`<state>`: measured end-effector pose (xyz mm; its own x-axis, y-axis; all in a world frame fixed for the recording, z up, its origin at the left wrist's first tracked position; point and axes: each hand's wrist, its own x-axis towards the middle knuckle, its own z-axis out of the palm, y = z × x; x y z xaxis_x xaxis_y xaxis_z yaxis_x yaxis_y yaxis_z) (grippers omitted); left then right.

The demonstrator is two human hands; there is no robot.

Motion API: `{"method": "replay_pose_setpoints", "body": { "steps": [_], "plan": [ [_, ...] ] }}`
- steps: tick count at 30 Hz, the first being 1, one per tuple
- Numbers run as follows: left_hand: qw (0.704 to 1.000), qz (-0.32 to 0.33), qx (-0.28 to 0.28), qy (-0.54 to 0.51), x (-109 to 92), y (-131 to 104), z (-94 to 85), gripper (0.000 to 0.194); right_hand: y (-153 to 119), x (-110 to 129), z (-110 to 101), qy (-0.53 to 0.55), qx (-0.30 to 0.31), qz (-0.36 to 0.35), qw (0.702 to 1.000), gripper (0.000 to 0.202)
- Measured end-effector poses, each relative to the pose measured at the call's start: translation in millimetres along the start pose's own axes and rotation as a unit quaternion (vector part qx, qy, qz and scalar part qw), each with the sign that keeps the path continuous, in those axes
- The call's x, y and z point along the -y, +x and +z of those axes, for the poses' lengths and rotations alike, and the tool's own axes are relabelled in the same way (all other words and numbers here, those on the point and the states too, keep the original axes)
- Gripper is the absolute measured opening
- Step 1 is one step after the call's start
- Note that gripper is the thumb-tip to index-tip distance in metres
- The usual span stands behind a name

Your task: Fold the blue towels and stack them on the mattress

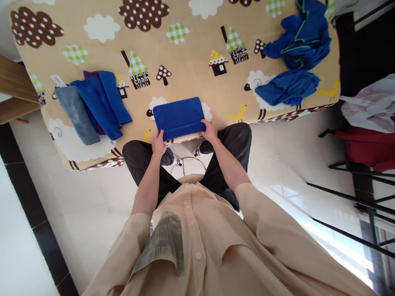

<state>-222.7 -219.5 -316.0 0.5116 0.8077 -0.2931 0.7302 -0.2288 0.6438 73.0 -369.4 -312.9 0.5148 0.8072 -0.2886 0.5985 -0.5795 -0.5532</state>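
Note:
A blue towel (179, 115), folded into a flat rectangle, lies at the near edge of the patterned tablecloth (188, 57). Its near side is turned up in a narrow band. My left hand (159, 143) pinches the near left corner, thumb on top and the other fingers mostly hidden. At the opposite end of the band, my right hand (210, 130) grips the near right corner the same way. To the left lie folded blue towels (103, 100) and a rolled grey-blue towel (77, 115) with faint print and a white tag.
On the right of the table are a crumpled blue towel (288, 87) and a blue heap with green edging (304, 41). Below right stand a black metal rack (354, 170), a red cloth item (367, 148) and a white plastic bag (372, 105). Wooden furniture (15, 84) is at left.

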Motion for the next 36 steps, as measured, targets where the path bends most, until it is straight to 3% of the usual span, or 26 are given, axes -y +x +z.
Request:
{"method": "replay_pose_setpoints", "body": {
  "steps": [3, 11, 20, 27, 36],
  "plan": [
    [0.999, -0.02, -0.03, -0.012, 2, 2, 1.0, 0.078, 2, -2, 1, 0.023, -0.018, 0.016, 0.999, 0.07],
    [0.996, 0.027, -0.075, -0.047, 11, 12, 3.4, 0.054, 13, -9, 6, 0.079, -0.046, 0.022, 0.996, 0.062],
    [0.981, -0.108, -0.111, -0.113, 11, 27, 4.6, 0.022, 20, -3, 5, 0.139, -0.068, 0.096, 0.983, 0.042],
    [0.969, -0.144, -0.144, -0.142, 6, 26, 2.6, 0.024, 23, -10, 10, 0.132, -0.092, 0.127, 0.979, 0.047],
    [0.972, -0.146, -0.142, -0.121, 7, 24, 3.6, 0.013, 14, -4, 8, 0.096, -0.084, 0.177, 0.976, 0.037]
  ]
}}
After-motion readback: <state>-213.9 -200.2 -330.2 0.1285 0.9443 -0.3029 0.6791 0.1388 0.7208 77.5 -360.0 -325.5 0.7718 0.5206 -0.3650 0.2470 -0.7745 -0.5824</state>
